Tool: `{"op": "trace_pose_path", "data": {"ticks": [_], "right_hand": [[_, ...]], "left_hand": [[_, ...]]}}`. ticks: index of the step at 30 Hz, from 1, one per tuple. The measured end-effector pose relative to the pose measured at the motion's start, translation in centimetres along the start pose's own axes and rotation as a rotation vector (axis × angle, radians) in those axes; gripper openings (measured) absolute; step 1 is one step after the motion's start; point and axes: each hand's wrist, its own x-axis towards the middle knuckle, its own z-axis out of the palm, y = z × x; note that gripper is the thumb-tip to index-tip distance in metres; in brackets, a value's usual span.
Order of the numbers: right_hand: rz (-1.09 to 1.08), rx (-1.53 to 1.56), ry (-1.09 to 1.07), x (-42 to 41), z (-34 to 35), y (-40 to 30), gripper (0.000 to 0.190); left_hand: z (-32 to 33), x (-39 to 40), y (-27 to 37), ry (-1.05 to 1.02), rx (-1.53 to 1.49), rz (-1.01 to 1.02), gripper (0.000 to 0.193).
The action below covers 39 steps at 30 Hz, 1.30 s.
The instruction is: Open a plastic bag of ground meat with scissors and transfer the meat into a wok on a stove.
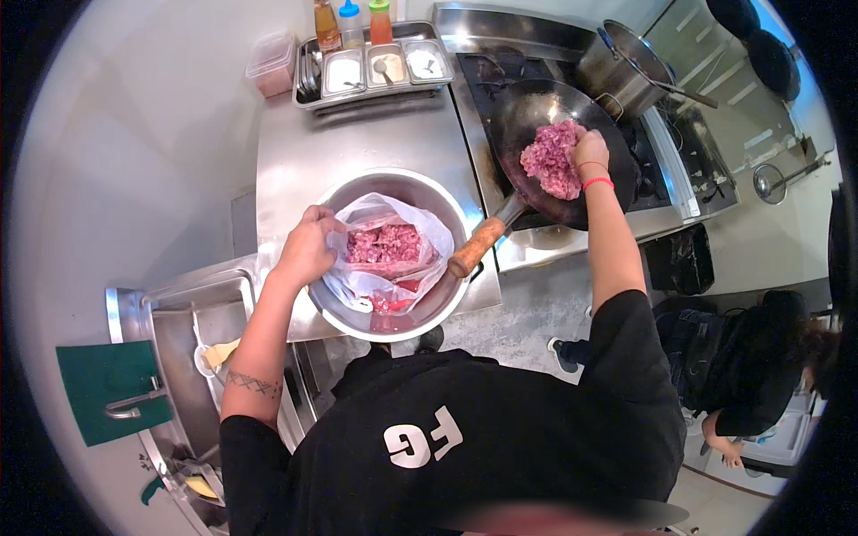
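Note:
My left hand grips the edge of a clear plastic bag, which stands open inside a large stainless steel bowl. Ground meat lies in the bag, with reddish liquid near its lower side. On the right, my right hand touches a mound of ground meat in a dark wok; its fingers are partly hidden against the meat, so whether they hold any cannot be told. The wok's wooden handle reaches over the bowl's right rim.
Behind the bowl is a steel tray with seasoning pans and bottles. A large pot stands on the stove behind the wok. A sink lies at left. Another person is at the lower right.

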Motion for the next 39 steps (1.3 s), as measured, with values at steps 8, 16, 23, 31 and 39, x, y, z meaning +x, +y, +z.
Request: {"op": "trace_pose_path", "data": {"ticks": [8,16,23,31,39], "right_hand": [[0.035,-0.148,-0.178,2.5,-2.9,0.0,0.031],[-0.708,0.349,-0.03,-14.5,-16.3,-18.6,0.014],[-0.959,0.434,-0.404,-22.3,-4.5,-29.2,0.01],[-0.93,0.095,-0.487,-23.3,-2.5,-30.2,0.053],[-0.848,0.093,-0.36,-22.2,-1.4,-27.5,0.025]], "left_hand": [[-0.7,1.2,0.0,-0.213,0.105,-0.039,0.022],[-0.7,1.5,0.9,-0.297,0.198,-0.117,0.027],[-1.2,2.3,2.6,-0.442,0.403,-0.112,0.023],[-2.5,0.8,4.1,-0.284,0.366,-0.12,0.019],[-2.7,0.3,4.9,-0.104,0.384,0.024,0.014]]}}
